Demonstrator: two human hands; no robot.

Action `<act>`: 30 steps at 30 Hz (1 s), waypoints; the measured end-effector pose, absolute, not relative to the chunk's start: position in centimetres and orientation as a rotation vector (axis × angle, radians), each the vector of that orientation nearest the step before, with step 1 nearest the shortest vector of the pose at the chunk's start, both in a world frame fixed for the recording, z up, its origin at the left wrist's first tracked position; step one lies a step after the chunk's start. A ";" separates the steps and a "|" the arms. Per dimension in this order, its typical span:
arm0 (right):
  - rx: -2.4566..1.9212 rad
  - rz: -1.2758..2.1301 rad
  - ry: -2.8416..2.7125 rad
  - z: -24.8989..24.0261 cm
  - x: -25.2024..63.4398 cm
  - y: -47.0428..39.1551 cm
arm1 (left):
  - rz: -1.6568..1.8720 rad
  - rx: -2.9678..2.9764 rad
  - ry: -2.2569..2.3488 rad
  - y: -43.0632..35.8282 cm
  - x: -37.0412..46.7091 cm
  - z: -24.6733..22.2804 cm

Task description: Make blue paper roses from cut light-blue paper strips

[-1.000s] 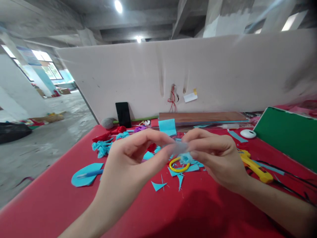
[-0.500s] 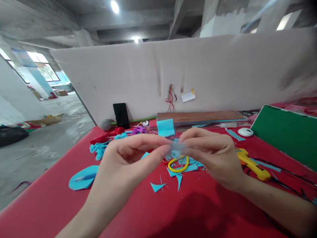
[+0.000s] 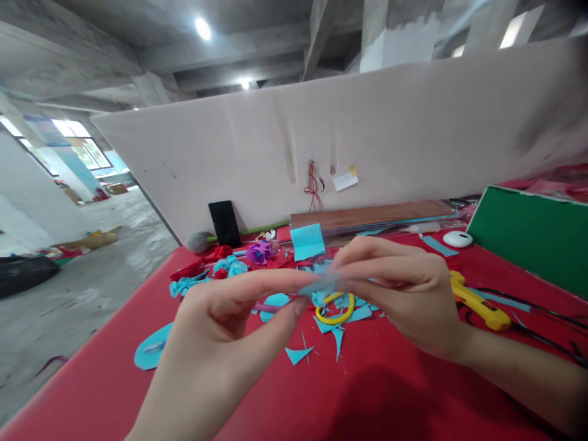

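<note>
Between my two hands, in front of my chest, is a small piece of light-blue crepe paper (image 3: pixel 316 288), blurred by motion. My left hand (image 3: pixel 229 331) pinches its left end, the forefinger along the top and the thumb just below. My right hand (image 3: pixel 404 294) grips the other end between thumb and bent fingers. Below the paper, partly hidden, lies a yellow scissor handle (image 3: pixel 337 320) among blue paper scraps (image 3: pixel 298 355). A yellow glue gun (image 3: pixel 482 308) rests beyond my right wrist, and an oval blue paper piece (image 3: pixel 147 356) is partly behind my left hand.
On the red tabletop (image 3: pixel 285 404) stand crepe flowers, a purple one (image 3: pixel 260 252) and blue ones (image 3: pixel 229 266). Behind are a black phone (image 3: pixel 225 223), a blue paper square (image 3: pixel 307 242), brown boards (image 3: pixel 372 215) and a pale partition (image 3: pixel 220 153). A green board (image 3: pixel 533 239) leans at right.
My left thumb has dropped a little from the forefinger, and the blue crepe paper is tilted more. The view has shifted slightly; a blue paper disc now shows behind my left fingers.
</note>
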State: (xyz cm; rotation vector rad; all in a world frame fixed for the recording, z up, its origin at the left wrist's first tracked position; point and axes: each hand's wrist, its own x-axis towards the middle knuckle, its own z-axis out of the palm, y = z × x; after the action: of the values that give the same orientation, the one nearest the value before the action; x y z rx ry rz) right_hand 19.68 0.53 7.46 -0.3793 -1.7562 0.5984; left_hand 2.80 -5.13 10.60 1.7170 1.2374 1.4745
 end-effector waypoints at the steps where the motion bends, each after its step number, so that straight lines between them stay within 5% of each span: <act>1: -0.373 0.601 -1.755 7.4 19.7 0.5 | 1.461 1.741 1.244 -5.2 2.8 10.6; 30: -0.465 0.784 -1.707 8.0 19.3 0.5 | 1.436 1.759 1.309 -5.4 2.9 10.4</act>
State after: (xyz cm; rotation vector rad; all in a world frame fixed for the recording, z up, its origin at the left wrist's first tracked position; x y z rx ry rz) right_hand 19.31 0.53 7.96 -0.4651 -1.7070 0.7836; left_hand 2.94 -5.36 10.38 1.7589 1.3091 1.4357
